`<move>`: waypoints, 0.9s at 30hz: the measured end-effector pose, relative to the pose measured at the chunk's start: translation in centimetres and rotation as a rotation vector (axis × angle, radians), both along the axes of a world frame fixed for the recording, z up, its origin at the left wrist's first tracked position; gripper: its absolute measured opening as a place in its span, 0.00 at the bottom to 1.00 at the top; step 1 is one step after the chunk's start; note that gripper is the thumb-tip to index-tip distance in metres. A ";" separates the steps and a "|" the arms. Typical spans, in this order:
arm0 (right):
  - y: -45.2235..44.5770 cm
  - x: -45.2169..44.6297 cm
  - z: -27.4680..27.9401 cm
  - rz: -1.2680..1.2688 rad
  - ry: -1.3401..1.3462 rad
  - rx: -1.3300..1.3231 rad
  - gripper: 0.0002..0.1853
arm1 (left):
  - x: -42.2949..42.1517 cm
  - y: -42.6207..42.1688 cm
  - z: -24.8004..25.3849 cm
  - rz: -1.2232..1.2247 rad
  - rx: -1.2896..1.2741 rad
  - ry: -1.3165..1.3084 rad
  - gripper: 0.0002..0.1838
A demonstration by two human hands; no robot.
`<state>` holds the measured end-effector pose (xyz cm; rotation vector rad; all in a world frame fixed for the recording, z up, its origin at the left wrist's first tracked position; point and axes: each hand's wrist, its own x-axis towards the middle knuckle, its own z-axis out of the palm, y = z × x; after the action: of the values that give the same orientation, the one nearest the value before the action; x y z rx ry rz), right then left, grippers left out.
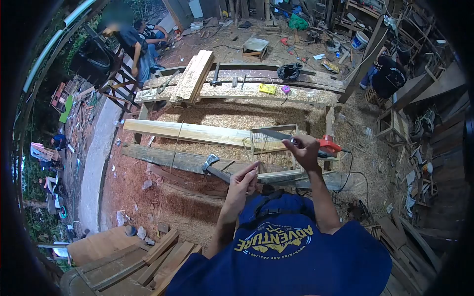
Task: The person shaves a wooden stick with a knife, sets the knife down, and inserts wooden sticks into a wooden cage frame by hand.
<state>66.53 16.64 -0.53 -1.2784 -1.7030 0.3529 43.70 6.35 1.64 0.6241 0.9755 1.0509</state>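
Observation:
My right hand (pixel 304 150) is wrapped round the handle of a knife (pixel 274 133), whose blade points left above the bench. Closer to my body, my left hand (pixel 243 178) is closed, its fingers pressed together; what it pinches, if anything, is too small to make out. Under and between the hands lies a small wooden frame with thin slats or wires (pixel 271 148). A long pale board (pixel 192 132) stretches left from it. A hammer (pixel 213 165) rests left of my left hand. Just right of my right hand sits a red power tool (pixel 329 145) with a black cord.
Across the back bench (pixel 232 92) lie stacked planks (pixel 195 76), a yellow item (pixel 267 89), a pink item (pixel 286 89) and a black bag (pixel 290 71). People are at the upper left and right. Loose boards (pixel 163 261) lie at the lower left.

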 end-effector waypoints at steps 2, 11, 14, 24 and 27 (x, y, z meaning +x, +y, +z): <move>0.0 1.0 -0.2 -0.001 -0.073 -0.039 0.23 | 0.1 -0.1 -0.5 0.006 -0.012 0.005 0.20; -3.1 -3.7 0.0 0.394 -0.044 0.009 0.23 | 0.7 1.2 -1.1 0.018 0.039 0.003 0.21; -2.3 -3.4 -0.2 0.349 -0.065 0.066 0.23 | 0.0 1.2 -1.0 -0.012 -0.005 -0.042 0.20; -2.7 -3.6 0.3 0.393 -0.078 0.030 0.23 | 0.2 0.8 -1.3 -0.003 -0.064 -0.091 0.23; -2.1 -3.4 -0.1 0.293 -0.052 -0.084 0.23 | -0.1 0.9 0.2 0.013 -0.058 -0.146 0.10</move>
<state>63.12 14.52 -0.68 -1.1052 -1.9427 0.5726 43.63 7.24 1.83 0.4870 0.8798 1.0612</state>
